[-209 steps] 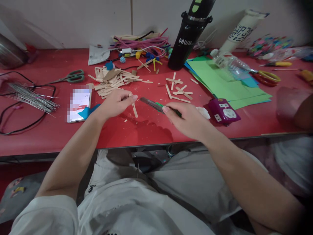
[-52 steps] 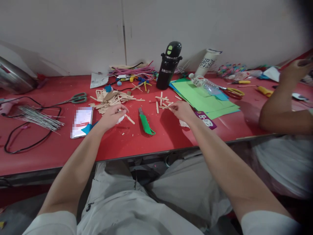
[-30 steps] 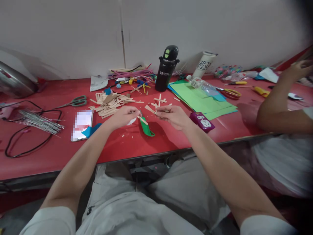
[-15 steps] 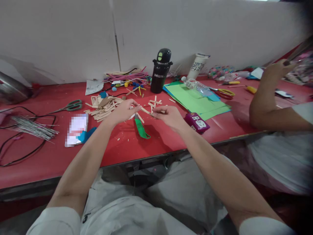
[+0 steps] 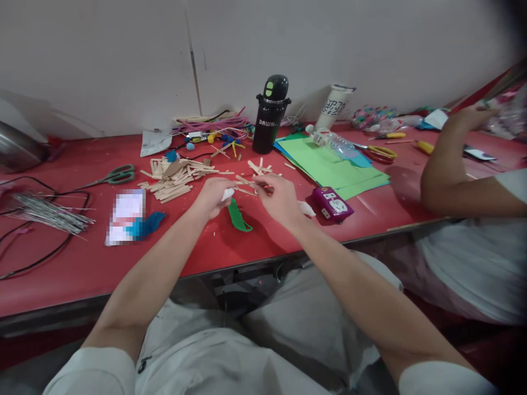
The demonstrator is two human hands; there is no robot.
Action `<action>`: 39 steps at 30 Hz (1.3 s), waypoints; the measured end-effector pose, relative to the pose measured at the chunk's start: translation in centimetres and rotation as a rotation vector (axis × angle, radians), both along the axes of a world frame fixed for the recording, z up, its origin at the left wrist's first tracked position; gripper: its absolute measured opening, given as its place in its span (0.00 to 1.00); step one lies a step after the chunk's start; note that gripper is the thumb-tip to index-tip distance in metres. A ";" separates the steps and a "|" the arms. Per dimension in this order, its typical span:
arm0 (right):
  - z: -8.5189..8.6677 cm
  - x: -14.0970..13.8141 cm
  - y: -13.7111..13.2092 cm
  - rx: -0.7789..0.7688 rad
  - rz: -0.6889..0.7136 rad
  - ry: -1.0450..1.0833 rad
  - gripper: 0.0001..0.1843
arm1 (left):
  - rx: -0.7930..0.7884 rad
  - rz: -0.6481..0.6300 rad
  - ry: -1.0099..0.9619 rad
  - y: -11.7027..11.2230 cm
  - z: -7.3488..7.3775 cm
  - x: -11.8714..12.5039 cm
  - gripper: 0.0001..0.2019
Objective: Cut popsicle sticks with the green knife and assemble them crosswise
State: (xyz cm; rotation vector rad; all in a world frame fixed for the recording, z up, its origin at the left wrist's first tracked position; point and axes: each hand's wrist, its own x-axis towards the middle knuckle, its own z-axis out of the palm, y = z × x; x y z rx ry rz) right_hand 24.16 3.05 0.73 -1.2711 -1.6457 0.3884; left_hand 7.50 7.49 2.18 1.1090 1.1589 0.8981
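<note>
My left hand [image 5: 216,197] is closed around a small white object [image 5: 228,193], mostly covered by the fingers, so its kind is unclear. Facing it, my right hand [image 5: 276,198] pinches a thin wooden craft stick [image 5: 244,180] whose free end points toward my left hand. A green strip [image 5: 239,215] with a looped end lies on the table just below and between the hands. Behind my left hand spreads a pile of wooden craft sticks [image 5: 175,178]. A few more crossed sticks [image 5: 260,166] lie beyond my right hand.
On the red table [image 5: 185,247] stand a black bottle [image 5: 269,120] and a purple box [image 5: 332,206]. Green paper sheets [image 5: 325,164], scissors [image 5: 119,174], a phone [image 5: 125,214] and thin wires [image 5: 51,214] lie around. A co-worker's arm [image 5: 442,170] rests at right.
My left hand has lowered slightly and now closes on the white object. The stick, earlier spanning both hands, is now in my right hand, which has shifted slightly left.
</note>
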 end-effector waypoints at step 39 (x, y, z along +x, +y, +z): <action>-0.4 2.7 -0.5 -0.215 0.130 0.094 0.11 | 0.412 -0.478 0.424 -0.5 0.6 -2.6 0.19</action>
